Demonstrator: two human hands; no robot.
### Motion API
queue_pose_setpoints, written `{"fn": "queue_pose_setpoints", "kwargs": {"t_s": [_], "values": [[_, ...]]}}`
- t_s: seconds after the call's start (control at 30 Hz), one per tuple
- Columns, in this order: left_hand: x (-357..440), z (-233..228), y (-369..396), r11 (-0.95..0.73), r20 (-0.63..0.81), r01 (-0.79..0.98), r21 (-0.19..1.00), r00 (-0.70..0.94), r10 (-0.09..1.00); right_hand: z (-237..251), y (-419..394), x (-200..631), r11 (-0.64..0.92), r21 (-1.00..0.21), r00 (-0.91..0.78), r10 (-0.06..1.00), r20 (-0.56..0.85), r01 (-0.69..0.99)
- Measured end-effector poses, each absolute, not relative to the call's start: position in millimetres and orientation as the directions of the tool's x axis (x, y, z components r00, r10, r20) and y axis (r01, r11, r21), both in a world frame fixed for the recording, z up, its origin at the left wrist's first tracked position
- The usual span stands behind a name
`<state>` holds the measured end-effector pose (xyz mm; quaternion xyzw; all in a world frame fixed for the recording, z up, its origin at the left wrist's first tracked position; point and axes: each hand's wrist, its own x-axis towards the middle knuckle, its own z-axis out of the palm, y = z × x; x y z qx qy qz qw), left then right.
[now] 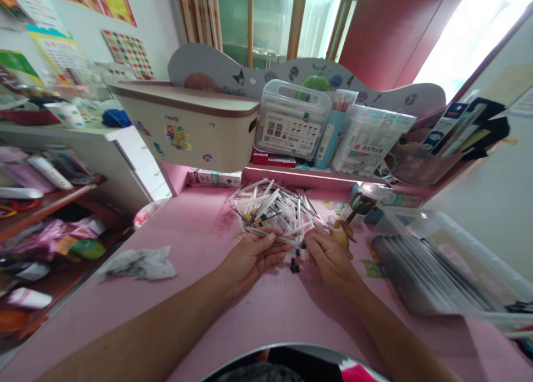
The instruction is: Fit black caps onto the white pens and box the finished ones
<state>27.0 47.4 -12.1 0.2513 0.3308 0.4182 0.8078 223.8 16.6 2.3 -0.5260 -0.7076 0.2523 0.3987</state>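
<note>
A heap of white pens with black tips [278,209] lies on the pink desk [195,243]. My left hand [254,257] holds one white pen [278,239] that lies across its fingers, pointing right. My right hand [328,254] pinches the right end of that same pen between thumb and fingers. A few small black caps [294,266] lie on the desk between the two hands.
A crumpled grey tissue [139,264] lies at left. A clear tray of pens [420,271] and a cup [363,200] stand at right. On the back shelf sit a cream storage box [187,124] and marker cases [293,121]. Cluttered shelves [45,204] run along the left.
</note>
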Motion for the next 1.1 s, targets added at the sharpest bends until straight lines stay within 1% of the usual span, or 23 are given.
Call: {"fn": "queue_pose_setpoints", "kwargs": {"t_s": [0.13, 0.17, 0.33, 0.4, 0.53, 0.73, 0.8, 0.97, 1.1], "values": [[26.8, -13.3, 49.0, 0.519, -0.319, -0.512, 0.685, 0.43, 0.845, 0.5, 13.2, 222.9, 0.227, -0.823, -0.091, 0.973, 0.211, 0.521], [26.7, -13.4, 49.3, 0.517, -0.315, -0.513, 0.685, 0.431, 0.845, 0.7, 13.1, 222.7, 0.234, -0.818, -0.092, 0.971, 0.219, 0.526], [25.9, -13.0, 48.7, 0.523, -0.313, -0.513, 0.681, 0.441, 0.841, 3.2, 15.5, 222.7, 0.37, -0.743, -0.168, 0.927, 0.336, 0.558], [25.6, -13.5, 48.7, 0.521, -0.31, -0.515, 0.681, 0.442, 0.842, 2.4, 15.3, 222.4, 0.36, -0.753, -0.157, 0.931, 0.33, 0.551], [25.3, -16.0, 49.3, 0.512, -0.302, -0.518, 0.685, 0.438, 0.847, -0.9, 13.5, 222.2, 0.285, -0.791, -0.102, 0.956, 0.275, 0.541], [27.2, -12.3, 47.2, 0.512, -0.298, -0.52, 0.684, 0.441, 0.846, 3.9, 16.0, 223.7, 0.38, -0.735, -0.185, 0.924, 0.336, 0.563], [27.8, -10.3, 46.4, 0.508, -0.293, -0.524, 0.684, 0.44, 0.849, 5.5, 15.6, 223.2, 0.357, -0.744, -0.165, 0.932, 0.322, 0.565], [27.0, -11.6, 46.7, 0.511, -0.284, -0.52, 0.685, 0.455, 0.844, 3.3, 11.3, 221.6, 0.216, -0.843, -0.104, 0.976, 0.19, 0.492], [26.0, -12.0, 46.4, 0.507, -0.275, -0.521, 0.686, 0.459, 0.845, 2.8, 10.6, 221.8, 0.254, -0.82, -0.117, 0.967, 0.226, 0.513]]}}
